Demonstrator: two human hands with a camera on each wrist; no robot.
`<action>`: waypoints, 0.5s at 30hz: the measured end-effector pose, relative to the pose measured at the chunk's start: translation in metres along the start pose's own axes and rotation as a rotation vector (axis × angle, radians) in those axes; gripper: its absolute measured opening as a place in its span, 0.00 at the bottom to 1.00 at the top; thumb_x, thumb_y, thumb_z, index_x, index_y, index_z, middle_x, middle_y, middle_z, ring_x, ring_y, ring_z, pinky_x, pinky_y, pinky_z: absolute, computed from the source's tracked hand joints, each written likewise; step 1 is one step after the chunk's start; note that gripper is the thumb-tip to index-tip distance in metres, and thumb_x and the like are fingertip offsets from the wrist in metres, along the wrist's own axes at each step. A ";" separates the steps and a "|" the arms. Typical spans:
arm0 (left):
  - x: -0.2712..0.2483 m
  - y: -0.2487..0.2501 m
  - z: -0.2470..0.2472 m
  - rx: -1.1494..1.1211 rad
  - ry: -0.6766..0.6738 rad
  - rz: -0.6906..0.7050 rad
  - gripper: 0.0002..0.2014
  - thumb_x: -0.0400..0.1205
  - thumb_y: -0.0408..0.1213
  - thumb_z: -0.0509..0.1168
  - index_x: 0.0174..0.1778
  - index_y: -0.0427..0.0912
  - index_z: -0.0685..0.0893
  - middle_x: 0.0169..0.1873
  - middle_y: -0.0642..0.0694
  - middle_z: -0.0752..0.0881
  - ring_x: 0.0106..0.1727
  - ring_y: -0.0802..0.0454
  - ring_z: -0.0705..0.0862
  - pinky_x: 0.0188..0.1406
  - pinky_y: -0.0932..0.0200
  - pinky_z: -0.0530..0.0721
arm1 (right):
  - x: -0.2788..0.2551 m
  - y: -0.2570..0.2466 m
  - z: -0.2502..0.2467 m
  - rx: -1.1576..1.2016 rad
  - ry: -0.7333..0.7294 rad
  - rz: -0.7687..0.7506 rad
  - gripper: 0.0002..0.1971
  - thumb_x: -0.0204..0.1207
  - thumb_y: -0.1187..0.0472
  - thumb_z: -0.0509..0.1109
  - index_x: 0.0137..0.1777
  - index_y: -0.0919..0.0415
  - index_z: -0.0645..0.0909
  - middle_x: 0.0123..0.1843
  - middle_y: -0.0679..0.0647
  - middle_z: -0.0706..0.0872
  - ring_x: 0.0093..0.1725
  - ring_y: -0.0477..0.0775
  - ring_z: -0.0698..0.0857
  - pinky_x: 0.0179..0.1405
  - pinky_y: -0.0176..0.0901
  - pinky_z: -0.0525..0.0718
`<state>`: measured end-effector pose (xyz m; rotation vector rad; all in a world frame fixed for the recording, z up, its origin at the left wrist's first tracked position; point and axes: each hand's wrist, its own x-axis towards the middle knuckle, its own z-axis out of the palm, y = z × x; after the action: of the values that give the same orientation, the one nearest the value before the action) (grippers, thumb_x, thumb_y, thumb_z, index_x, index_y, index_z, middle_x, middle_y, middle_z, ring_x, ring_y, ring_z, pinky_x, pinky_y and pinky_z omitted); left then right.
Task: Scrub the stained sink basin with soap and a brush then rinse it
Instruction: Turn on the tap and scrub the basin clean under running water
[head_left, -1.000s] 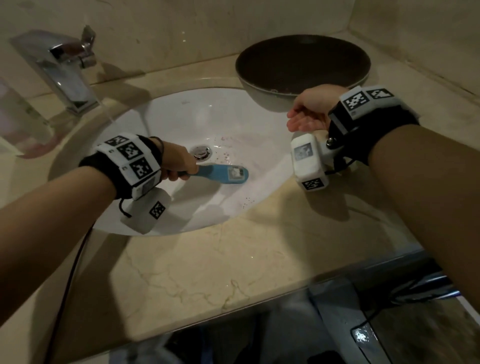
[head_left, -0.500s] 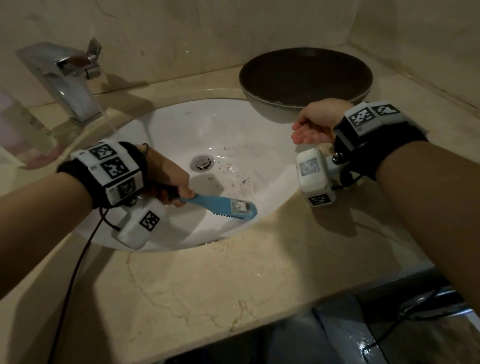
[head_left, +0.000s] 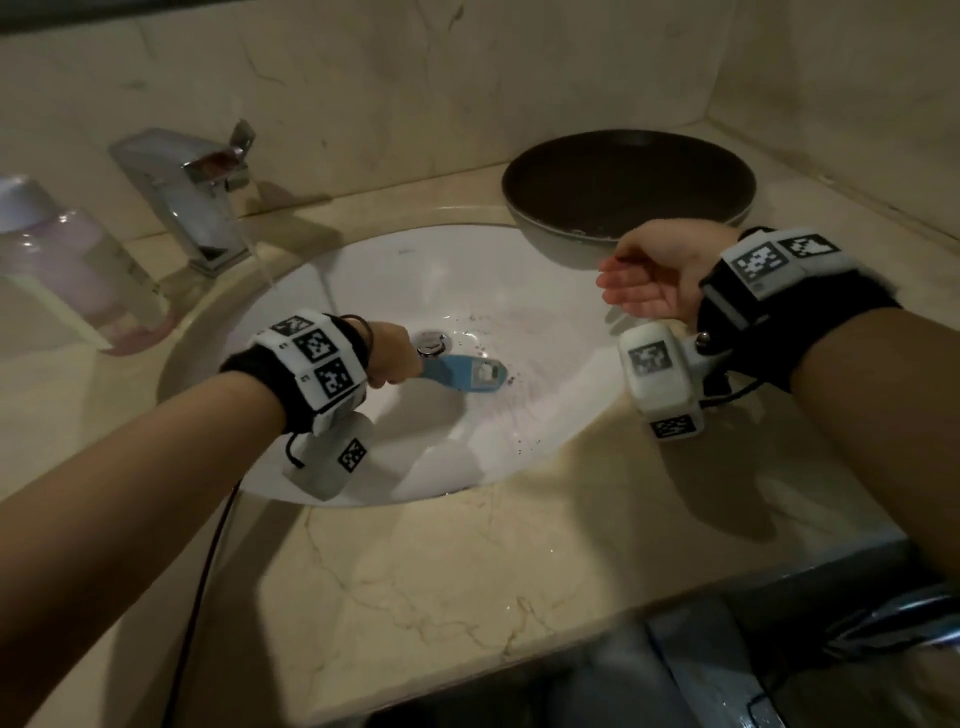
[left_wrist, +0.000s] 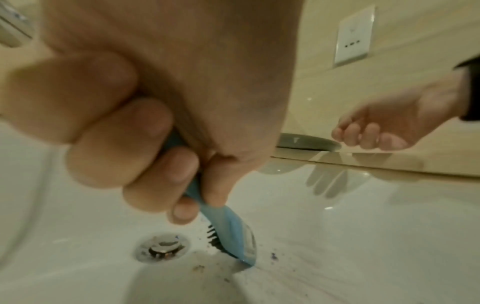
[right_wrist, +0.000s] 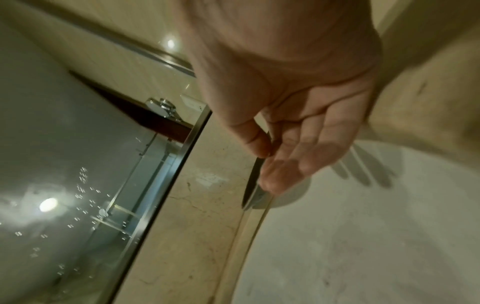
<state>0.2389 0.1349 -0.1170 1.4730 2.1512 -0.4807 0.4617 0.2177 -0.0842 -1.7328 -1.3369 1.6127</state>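
Observation:
A white oval sink basin (head_left: 467, 270) is set in a marble counter, with dark specks and a pinkish smear right of the chrome drain (head_left: 432, 344). My left hand (head_left: 392, 353) grips the handle of a blue brush (head_left: 465, 373), whose head rests on the basin floor just right of the drain (left_wrist: 162, 248). In the left wrist view the dark bristles of the brush (left_wrist: 233, 236) press on the stains. My right hand (head_left: 649, 270) hovers above the basin's right rim, fingers relaxed and holding nothing. A thin stream of water runs from the chrome faucet (head_left: 197, 208).
A dark pan (head_left: 628, 182) sits on the counter behind the basin at the right, close to my right hand. A clear bottle with pale purple liquid (head_left: 62, 260) stands at the far left. A wall socket (left_wrist: 353, 39) is on the wall. The marble counter (head_left: 467, 571) spreads in front.
My left hand has swept the brush from the near slope of the basin back up to the drain. The right hand has stayed over the right rim.

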 end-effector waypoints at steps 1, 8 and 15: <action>-0.002 0.000 0.001 0.032 0.066 0.003 0.19 0.85 0.34 0.55 0.26 0.42 0.69 0.23 0.49 0.73 0.21 0.57 0.70 0.13 0.69 0.68 | -0.004 0.000 0.001 0.022 -0.007 -0.001 0.15 0.83 0.60 0.56 0.36 0.58 0.78 0.16 0.48 0.84 0.13 0.43 0.83 0.15 0.29 0.81; -0.034 -0.019 -0.014 -0.003 0.061 -0.059 0.24 0.87 0.41 0.49 0.26 0.38 0.74 0.01 0.52 0.67 0.14 0.54 0.65 0.06 0.76 0.57 | -0.023 0.007 0.013 0.040 0.017 0.026 0.17 0.83 0.60 0.54 0.32 0.55 0.75 0.11 0.47 0.80 0.08 0.41 0.77 0.16 0.21 0.74; -0.064 -0.065 -0.045 -0.308 0.143 -0.189 0.21 0.88 0.33 0.48 0.27 0.36 0.69 0.08 0.46 0.69 0.11 0.54 0.65 0.07 0.74 0.61 | -0.038 0.022 0.023 0.111 0.003 0.029 0.17 0.83 0.62 0.53 0.33 0.56 0.73 0.10 0.47 0.77 0.05 0.41 0.70 0.12 0.18 0.62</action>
<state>0.1890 0.0873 -0.0421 1.1729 2.3624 -0.0999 0.4533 0.1689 -0.0884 -1.6960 -1.2019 1.6667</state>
